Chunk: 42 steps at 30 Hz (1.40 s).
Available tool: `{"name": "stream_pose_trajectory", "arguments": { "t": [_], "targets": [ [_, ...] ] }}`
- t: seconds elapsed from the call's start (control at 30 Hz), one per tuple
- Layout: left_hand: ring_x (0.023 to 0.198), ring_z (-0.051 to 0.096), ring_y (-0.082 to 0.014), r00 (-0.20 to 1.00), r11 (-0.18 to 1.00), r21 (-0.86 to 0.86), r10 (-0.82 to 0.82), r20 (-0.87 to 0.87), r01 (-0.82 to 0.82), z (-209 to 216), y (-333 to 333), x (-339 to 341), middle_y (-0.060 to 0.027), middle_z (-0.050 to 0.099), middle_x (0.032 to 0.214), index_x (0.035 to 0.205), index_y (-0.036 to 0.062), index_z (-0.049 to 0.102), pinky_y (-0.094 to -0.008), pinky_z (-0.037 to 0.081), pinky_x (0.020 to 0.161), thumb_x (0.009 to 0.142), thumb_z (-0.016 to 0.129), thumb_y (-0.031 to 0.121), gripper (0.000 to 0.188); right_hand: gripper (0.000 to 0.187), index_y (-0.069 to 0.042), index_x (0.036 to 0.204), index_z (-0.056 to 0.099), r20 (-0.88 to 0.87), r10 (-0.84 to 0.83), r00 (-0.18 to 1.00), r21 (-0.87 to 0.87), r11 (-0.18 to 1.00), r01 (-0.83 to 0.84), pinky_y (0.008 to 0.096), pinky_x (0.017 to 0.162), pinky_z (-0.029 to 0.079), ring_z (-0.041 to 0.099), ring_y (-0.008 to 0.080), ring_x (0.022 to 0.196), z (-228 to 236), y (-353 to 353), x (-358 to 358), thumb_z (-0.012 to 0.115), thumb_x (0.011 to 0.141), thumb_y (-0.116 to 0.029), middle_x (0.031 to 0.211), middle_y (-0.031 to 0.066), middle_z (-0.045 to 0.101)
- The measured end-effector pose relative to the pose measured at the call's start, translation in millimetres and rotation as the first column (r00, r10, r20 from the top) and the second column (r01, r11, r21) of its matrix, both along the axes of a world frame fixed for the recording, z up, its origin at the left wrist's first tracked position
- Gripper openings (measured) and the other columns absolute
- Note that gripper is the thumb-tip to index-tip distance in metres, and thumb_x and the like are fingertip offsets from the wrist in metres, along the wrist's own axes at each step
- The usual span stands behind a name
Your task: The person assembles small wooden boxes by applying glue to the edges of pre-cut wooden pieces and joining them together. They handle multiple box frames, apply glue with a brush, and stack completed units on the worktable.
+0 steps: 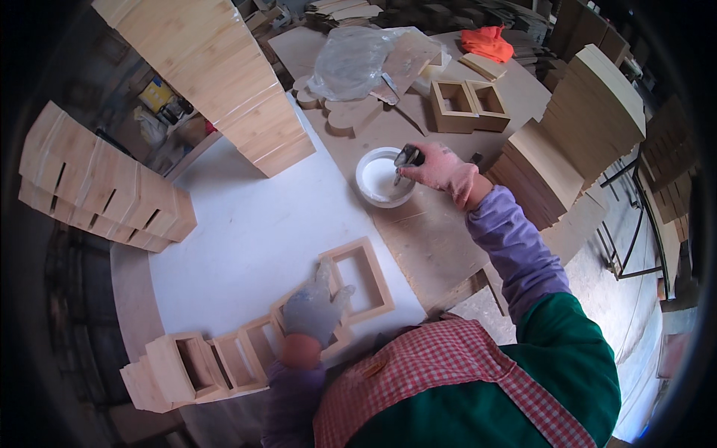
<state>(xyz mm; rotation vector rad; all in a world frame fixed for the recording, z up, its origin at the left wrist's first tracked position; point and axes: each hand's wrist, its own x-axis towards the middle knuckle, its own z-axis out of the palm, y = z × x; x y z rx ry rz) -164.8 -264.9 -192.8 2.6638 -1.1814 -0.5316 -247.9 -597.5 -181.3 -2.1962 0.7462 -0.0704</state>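
My right hand [441, 170], in a pinkish glove, is closed around a small dark-handled tool [408, 158]. The tool's lower end reaches into a round white tub [360, 181] with white liquid in it; its exact kind is hard to make out. My left hand [314, 308], in a grey glove, lies with fingers spread on a row of small open wooden box frames. Its fingertips touch the near-left side of the rightmost wooden frame [379, 278]. Further frames [258, 340] continue leftward under and beside the hand, and part of them is hidden by it.
Tall stacks of wooden pieces [246, 89] and slotted boxes [104, 187] stand at the left. Board stacks [549, 160] rise at the right. A two-compartment wooden box [454, 121], plastic film [351, 63] and an orange cloth [487, 43] lie at the back.
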Motion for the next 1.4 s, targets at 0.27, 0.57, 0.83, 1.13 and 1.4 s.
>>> {"name": "stream_pose_trajectory", "arguments": {
  "t": [0.27, 0.57, 0.83, 1.13, 1.4],
  "targets": [
    [0.098, 0.066, -0.0396, 0.996, 0.998, -0.025, -0.048, 0.071, 0.05, -21, -13, -3, -0.0227, 0.062, 0.124, 0.151, 0.0082, 0.033, -0.049, 0.053, 0.086, 0.092, 0.057, 0.036, 0.07, 0.031, -0.005, 0.106, 0.069, 0.102, -0.089, 0.991, -0.019, 0.996, 0.091, 0.0343, 0.072, 0.053, 0.065, 0.0195, 0.077, -11, 7, 0, 0.075, 0.083, -0.026, 0.088, 0.009, 0.071],
    [0.099, 0.066, -0.0389, 0.999, 0.999, -0.036, 0.001, 0.045, 0.001, -23, -20, -1, -0.0238, 0.067, 0.111, 0.149, 0.0097, 0.039, -0.0457, 0.052, 0.09, 0.091, 0.061, 0.036, 0.068, 0.026, -0.003, 0.094, 0.071, 0.251, -0.427, 0.869, 0.429, 0.854, 0.295, 0.0259, 0.05, 0.041, 0.057, 0.0097, 0.061, -36, -13, -2, 0.074, 0.086, -0.028, 0.077, 0.0041, 0.069],
    [0.101, 0.066, -0.0375, 0.999, 0.999, 0.018, -0.032, 0.041, 0.032, -20, -21, 1, -0.0206, 0.06, 0.128, 0.15, 0.0081, 0.036, -0.0458, 0.052, 0.091, 0.094, 0.054, 0.039, 0.067, 0.028, 0.001, 0.109, 0.067, 0.233, -0.314, 0.92, 0.703, 0.708, 0.064, 0.0263, 0.06, 0.051, 0.063, 0.0124, 0.069, -41, -12, -17, 0.069, 0.09, -0.02, 0.086, 0.0058, 0.068],
    [0.102, 0.066, -0.037, 0.999, 0.999, 0.031, -0.029, 0.031, 0.028, -19, -21, 1, -0.0199, 0.059, 0.131, 0.149, 0.0083, 0.036, -0.0449, 0.052, 0.092, 0.094, 0.054, 0.04, 0.066, 0.023, 0.001, 0.113, 0.065, 0.381, -0.357, 0.853, 0.896, 0.368, -0.247, 0.0199, 0.058, 0.051, 0.065, 0.0102, 0.072, -62, 54, -68, 0.057, 0.097, -0.013, 0.089, 0.0057, 0.069],
    [0.103, 0.065, -0.0383, 0.999, 0.999, 0.045, -0.033, 0.032, 0.031, -23, -21, 3, -0.0212, 0.061, 0.128, 0.15, 0.0093, 0.036, -0.0462, 0.051, 0.092, 0.093, 0.056, 0.04, 0.067, 0.023, 0.001, 0.111, 0.066, 0.379, -0.216, 0.9, 0.817, 0.534, -0.216, 0.0213, 0.06, 0.051, 0.065, 0.0102, 0.071, -60, 71, -78, 0.059, 0.096, -0.014, 0.088, 0.0054, 0.069]
  ]
}}
